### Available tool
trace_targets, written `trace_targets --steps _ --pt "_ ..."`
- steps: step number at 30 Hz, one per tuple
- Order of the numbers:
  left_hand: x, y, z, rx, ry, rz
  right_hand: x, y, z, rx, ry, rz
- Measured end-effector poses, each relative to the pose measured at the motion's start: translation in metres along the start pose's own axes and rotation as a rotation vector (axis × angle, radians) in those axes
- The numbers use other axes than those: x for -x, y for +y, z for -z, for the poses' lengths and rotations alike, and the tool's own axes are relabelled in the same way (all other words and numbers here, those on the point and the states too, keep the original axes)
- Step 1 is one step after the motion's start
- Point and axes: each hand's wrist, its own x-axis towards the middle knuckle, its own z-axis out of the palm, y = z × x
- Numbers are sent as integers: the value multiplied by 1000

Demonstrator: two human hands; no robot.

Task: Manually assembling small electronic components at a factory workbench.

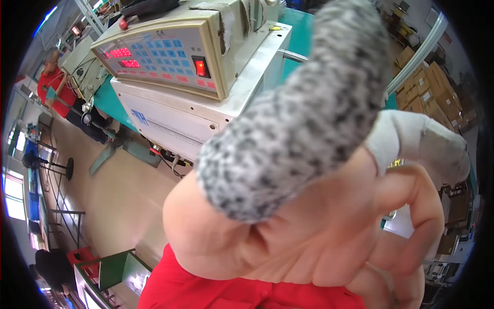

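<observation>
"What carries everything here?"
"A green table [114, 105]. A white box [172, 126] stands on it, and 1 beige control unit [159, 59] rests on that box."
"Anything else on the table?"
"Yes, a beige machine [82, 64] at the far left."
"And the floor [126, 203]?"
"Tan and shiny. A grey-green splayed base [139, 153] stands on it, left of the white box."

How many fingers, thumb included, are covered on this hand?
2: the thumb, in speckled grey, upper middle; the index finger, in white, at right. Other fingers are partly hidden.

One hand [314, 232] near, two covered fingers [288, 139] — and left, one control box [164, 56], two red displays [121, 52], one lit switch [200, 66]!
</observation>
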Motion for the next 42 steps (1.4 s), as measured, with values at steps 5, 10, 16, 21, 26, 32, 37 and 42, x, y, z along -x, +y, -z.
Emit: trace_targets --steps 5,10,16,21,26,32,37,42 --pt "15 0 -13 -52 26 -19 -11 -17 0 99 -32 13" --pt "26 5 -12 -65 17 25 -15 -1 -13 166 -17 -28" --pt "65 -7 -28 -114 29 52 -14 11 -29 171 3 -51" --pt "24 -14 -11 -142 70 56 -6 14 -23 83 176 -53" --pt "71 -15 -10 -84 69 110 52 7 -3 92 487 -53" --pt "32 -77 -10 -107 144 83 98 -98 73 -260 137 -163" --pt "25 -64 8 -39 101 167 131 -87 88 -273 121 -302" --pt "82 -50 10 17 64 226 140 -104 103 -215 138 -377"
